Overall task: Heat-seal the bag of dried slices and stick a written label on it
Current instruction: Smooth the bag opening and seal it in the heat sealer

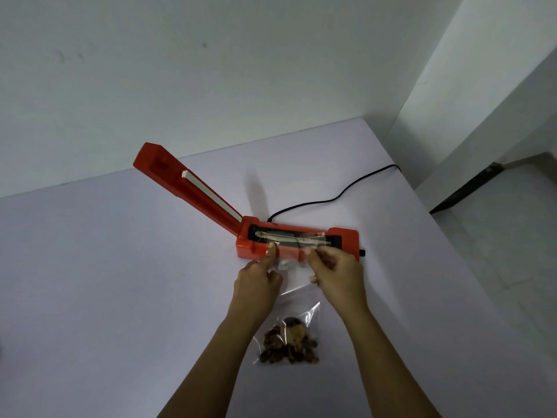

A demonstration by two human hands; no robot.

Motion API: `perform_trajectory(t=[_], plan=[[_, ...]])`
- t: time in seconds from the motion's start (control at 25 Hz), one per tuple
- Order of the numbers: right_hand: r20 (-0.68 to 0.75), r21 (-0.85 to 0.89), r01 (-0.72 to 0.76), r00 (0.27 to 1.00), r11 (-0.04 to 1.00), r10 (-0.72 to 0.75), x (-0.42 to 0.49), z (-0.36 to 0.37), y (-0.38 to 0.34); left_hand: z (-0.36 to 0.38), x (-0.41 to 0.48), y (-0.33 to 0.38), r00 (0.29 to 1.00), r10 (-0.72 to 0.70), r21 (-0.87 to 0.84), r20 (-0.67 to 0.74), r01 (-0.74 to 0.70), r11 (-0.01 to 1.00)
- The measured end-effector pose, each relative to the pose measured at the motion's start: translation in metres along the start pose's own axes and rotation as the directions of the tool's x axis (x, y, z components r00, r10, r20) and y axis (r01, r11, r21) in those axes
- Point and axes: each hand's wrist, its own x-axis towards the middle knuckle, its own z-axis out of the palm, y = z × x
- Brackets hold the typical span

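Observation:
An orange heat sealer (345,238) lies on the table, its lid arm (187,184) raised up and to the left. A clear plastic bag (297,294) stretches from the sealer toward me, with brown dried slices (289,342) gathered at its near end. The bag's open top lies across the sealing strip (289,236). My left hand (256,280) pinches the bag's left top edge at the sealer. My right hand (336,271) pinches the right top edge beside it.
A black power cord (334,197) runs from the back of the sealer to the right, toward the wall. The pale table (105,282) ends at a white wall behind and drops off at its right edge to a tiled floor (512,236).

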Motion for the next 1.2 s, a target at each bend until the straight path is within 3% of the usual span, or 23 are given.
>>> perform_trajectory(t=[0.32, 0.6, 1.2], plan=[[-0.023, -0.06, 0.252, 0.967, 0.966, -0.253, -0.003, 0.006, -0.004, -0.001, 0.0, -0.002, 1.0, 0.0, -0.004, -0.004, 0.0, 1.0], [-0.005, -0.186, 0.463, 0.882, 0.867, -0.472, -0.005, 0.007, -0.014, 0.005, 0.002, -0.007, 0.999, 0.014, 0.008, -0.034, -0.013, 1.0], [0.01, -0.163, 0.53, 0.844, 0.832, -0.535, -0.01, 0.009, -0.017, -0.003, -0.006, -0.013, 0.997, 0.038, -0.06, -0.065, -0.042, 0.997]])
